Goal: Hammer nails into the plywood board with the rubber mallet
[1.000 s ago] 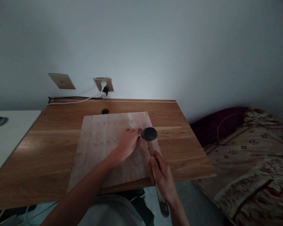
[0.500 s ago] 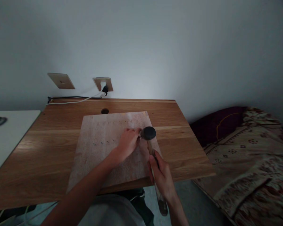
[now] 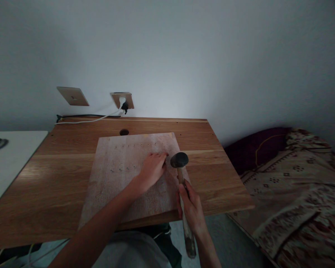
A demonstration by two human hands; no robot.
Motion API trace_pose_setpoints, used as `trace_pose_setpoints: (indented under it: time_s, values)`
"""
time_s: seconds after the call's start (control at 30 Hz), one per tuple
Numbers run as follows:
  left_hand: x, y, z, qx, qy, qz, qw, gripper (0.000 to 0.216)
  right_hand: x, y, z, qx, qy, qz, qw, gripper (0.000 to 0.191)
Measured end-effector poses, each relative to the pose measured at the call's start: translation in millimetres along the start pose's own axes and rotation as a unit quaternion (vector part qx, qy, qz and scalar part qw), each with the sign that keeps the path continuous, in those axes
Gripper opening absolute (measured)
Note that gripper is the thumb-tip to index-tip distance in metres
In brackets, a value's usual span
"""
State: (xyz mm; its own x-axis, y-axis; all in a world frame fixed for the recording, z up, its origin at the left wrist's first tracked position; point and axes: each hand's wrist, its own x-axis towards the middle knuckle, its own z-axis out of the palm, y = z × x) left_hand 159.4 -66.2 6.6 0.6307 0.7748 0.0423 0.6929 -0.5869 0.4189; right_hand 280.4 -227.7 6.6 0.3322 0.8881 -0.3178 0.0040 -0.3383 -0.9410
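My right hand (image 3: pixel 192 205) is wrapped around the wooden handle of a hammer (image 3: pixel 179 160). Its dark, round-faced head hovers just right of my left fingers, and the handle end sticks out below the table edge. On the pale board (image 3: pixel 106 190), my left hand (image 3: pixel 154 166) rests with thumb and fingers pinched together near the right side. Whatever they pinch is small and mostly hidden by the fingers. Small nail-like dots (image 3: pixel 141 144) run in a row along the board's far part, and a shorter row (image 3: pixel 120 169) lies nearer me.
The board lies on a wooden table (image 3: pixel 212 178) with a round cable hole (image 3: pixel 124 132). White and black cables (image 3: pixel 89 121) lead to a wall socket (image 3: pixel 130 100). A white surface (image 3: pixel 13 163) adjoins at left; a bed with a patterned cover (image 3: pixel 290 193) stands at right.
The hammer head has moved slightly right and toward me, away from my left fingers. My left hand has stayed nearly in place on the board.
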Motion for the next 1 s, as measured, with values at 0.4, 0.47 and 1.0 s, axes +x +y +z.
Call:
trace_pose_setpoints:
  time_s: [0.4, 0.47, 1.0]
  values:
    - [-1.9, 0.0, 2.6, -0.026, 0.019, 0.002, 0.999, 0.043, 0.4, 11.6, -1.8, 0.015, 0.000, 0.022, 1.000, 0.043]
    - [-2.5, -0.5, 1.5, -0.038, 0.016, -0.001, 0.999, 0.042, 1.0, 11.6, -2.8, 0.010, 0.005, 0.021, 1.000, 0.044]
    - [-77.5, -40.4, -37.5, -0.071, 0.208, -0.014, 0.975, 0.022, 78.1, -22.1, -3.0, 0.058, 0.033, -0.024, 0.997, 0.041]
